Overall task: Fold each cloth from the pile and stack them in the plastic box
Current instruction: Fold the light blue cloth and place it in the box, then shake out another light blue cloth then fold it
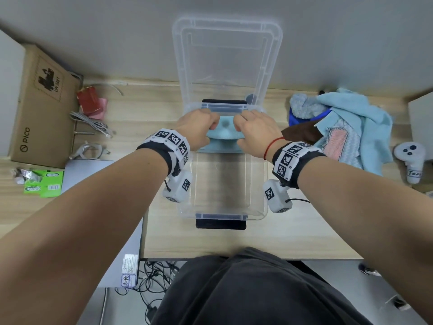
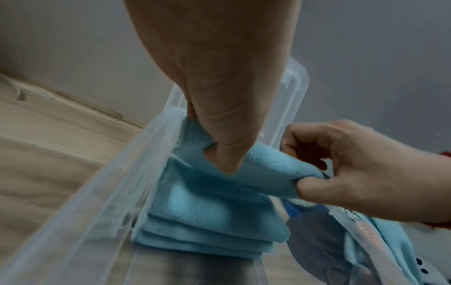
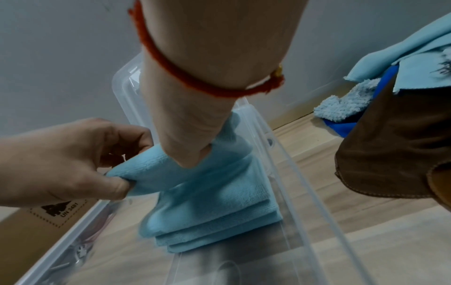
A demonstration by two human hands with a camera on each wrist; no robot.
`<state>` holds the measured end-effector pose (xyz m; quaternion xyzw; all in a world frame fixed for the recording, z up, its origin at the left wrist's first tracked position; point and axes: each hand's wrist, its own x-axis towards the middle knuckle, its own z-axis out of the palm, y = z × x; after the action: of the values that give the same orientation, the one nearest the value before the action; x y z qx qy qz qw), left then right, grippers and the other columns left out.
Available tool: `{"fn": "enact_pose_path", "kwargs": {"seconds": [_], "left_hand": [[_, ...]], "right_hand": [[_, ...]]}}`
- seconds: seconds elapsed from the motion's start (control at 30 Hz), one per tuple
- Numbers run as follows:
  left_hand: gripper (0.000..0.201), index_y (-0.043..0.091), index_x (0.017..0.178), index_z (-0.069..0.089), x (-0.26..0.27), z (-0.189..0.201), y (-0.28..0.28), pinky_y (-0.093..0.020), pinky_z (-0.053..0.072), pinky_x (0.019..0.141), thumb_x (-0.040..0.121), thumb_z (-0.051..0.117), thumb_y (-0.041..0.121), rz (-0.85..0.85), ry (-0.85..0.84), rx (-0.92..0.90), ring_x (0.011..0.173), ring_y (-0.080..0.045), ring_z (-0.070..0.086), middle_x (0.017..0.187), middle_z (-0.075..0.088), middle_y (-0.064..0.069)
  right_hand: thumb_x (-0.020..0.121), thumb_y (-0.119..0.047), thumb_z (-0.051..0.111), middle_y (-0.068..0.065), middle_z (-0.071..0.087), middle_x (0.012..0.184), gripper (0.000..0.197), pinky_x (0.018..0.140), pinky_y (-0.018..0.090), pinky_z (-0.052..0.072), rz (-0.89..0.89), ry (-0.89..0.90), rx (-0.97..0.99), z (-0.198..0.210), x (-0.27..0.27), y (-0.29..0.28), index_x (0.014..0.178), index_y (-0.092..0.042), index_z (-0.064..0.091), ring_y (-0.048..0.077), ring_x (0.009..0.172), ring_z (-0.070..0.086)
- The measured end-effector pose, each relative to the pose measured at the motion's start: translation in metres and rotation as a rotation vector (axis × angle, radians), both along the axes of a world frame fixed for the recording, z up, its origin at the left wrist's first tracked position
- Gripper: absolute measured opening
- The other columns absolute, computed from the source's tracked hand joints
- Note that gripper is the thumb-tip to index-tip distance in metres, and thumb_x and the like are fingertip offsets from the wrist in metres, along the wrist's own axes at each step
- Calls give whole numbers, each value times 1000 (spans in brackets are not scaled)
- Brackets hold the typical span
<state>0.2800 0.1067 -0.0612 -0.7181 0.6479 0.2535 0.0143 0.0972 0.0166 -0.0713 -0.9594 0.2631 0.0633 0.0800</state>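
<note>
Surveying from largest to smallest, we note first the wooden table (image 1: pixel 293 231), which carries everything. At its left edge lies a brown cardboard box (image 1: pixel 44 106). The clear plastic box (image 1: pixel 257 207) stands at the middle of the table near the front edge, its clear lid (image 1: pixel 227 55) propped upright at the rear, against the wall. Toward the right edge, near the rear, we find the pile of cloths (image 1: pixel 346 127), unfolded: light blue, dark blue, brown and one pink-patterned piece, heaped together. Inside the plastic box, at its far end, is the folded light blue cloth (image 2: pixel 214 208); the wrist views show its lower layers stacked flat on the floor of the box while its upper fold is lifted clear. We record that our left hand (image 1: pixel 199 127) pinches the left side of that fold, thumb and curled fingers clamped on the fabric, and our right hand (image 1: pixel 255 130) pinches the right side likewise, thumb pressed against the fingers through the cloth. Both hands sit just inside the far wall of the box, near one another but apart. A white controller (image 1: pixel 411 158) stands at the right edge, and green packets (image 1: pixel 44 184) lie near the left edge.
</note>
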Motion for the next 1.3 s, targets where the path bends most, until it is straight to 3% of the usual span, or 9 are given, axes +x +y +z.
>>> {"fn": "enact_pose_path", "kwargs": {"seconds": [0.17, 0.3, 0.43, 0.6, 0.67, 0.8, 0.87, 1.07, 1.3], "left_hand": [[28, 20, 77, 46, -8, 17, 20, -28, 33, 55, 65, 68, 9, -65, 51, 91, 69, -18, 44, 74, 49, 5], [29, 19, 77, 54, -22, 19, 42, -30, 44, 61, 61, 77, 11, -46, 98, 203, 65, -16, 46, 69, 50, 6], [32, 19, 78, 52, -35, 2, 58, -26, 39, 55, 62, 79, 10, -48, 89, 289, 66, -16, 48, 74, 53, 4], [32, 19, 82, 45, -42, -21, 61, -28, 36, 62, 71, 71, 3, -46, -19, 239, 76, -20, 48, 90, 56, -2], [30, 17, 94, 52, -44, -27, 62, -30, 40, 69, 74, 72, 7, -87, -80, 268, 86, -23, 52, 105, 56, -5], [61, 21, 131, 52, -49, -41, 61, -36, 48, 86, 77, 77, 33, -231, -194, 431, 112, -27, 57, 126, 56, -2], [60, 19, 138, 48, -52, -45, 58, -35, 46, 93, 84, 72, 28, -276, -221, 493, 119, -27, 55, 133, 54, -2], [54, 39, 132, 53, -55, -56, 57, -38, 46, 96, 84, 69, 20, -317, -320, 608, 116, -23, 55, 130, 54, 5], [49, 35, 129, 55, -57, -68, 59, -40, 42, 89, 81, 62, 37, -418, -515, 519, 112, -25, 50, 127, 46, -1]], "right_hand": [[72, -28, 59, -7, 47, 85, 25, 62, 32, 36, 115, 75, 177, 14, -9, 14, 85, -24, 38, 20, 74, 45], [70, -33, 64, -5, 53, 76, 25, 58, 31, 39, 175, 201, 285, 11, -14, 34, 80, -25, 42, 21, 68, 48], [69, -33, 64, -4, 52, 74, 27, 57, 31, 41, 170, 337, 362, -4, -18, 52, 76, -29, 38, 25, 71, 53], [76, -22, 57, 4, 59, 99, 22, 63, 31, 38, 159, 327, 223, -20, -18, 60, 96, -19, 47, 29, 87, 59], [79, -19, 57, 5, 57, 105, 26, 64, 32, 36, 136, 362, 180, -27, -19, 62, 104, -16, 50, 30, 92, 60], [80, -31, 63, 6, 57, 108, 36, 69, 33, 49, 186, 543, 186, -36, -17, 67, 112, -17, 56, 30, 92, 61], [78, -36, 62, 4, 61, 108, 39, 75, 38, 55, 234, 594, 209, -36, -12, 68, 114, -21, 61, 30, 91, 63], [91, -32, 53, -5, 58, 129, 43, 80, 36, 51, 361, 778, 312, -47, -12, 68, 134, -37, 54, 26, 110, 60], [90, -36, 52, 2, 43, 128, 42, 87, 44, 51, 329, 788, 179, -50, -5, 63, 133, -39, 53, 31, 111, 55]]}}
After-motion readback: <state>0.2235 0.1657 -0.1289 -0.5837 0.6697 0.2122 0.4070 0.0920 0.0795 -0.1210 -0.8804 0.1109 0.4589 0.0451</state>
